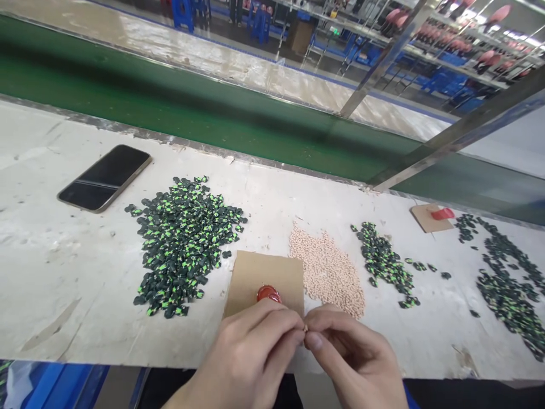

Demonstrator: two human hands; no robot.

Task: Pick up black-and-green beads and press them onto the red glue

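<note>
My left hand point(255, 346) is closed in a pinch over the front of a brown cardboard square point(247, 270); whatever its fingertips hold is hidden. Touching it fingertip to fingertip, my right hand point(355, 355) pinches a tiny beige bead point(305, 328) between thumb and forefinger. On the cardboard, just beyond my left knuckles, sits a small round red cap or dish point(268, 293), partly covered by the hand. A spread of beige beads point(327, 270) lies just beyond my right hand. To the left is a large heap of small black-and-green pieces point(183, 238).
A smartphone point(105, 177) lies at the left of the white table point(51, 272). A smaller black-and-green pile point(385, 255), another cardboard piece point(430, 220) with a red cap point(443, 213), and more dark pieces point(506, 301) lie right. Beyond runs a green belt point(213, 119) with metal posts.
</note>
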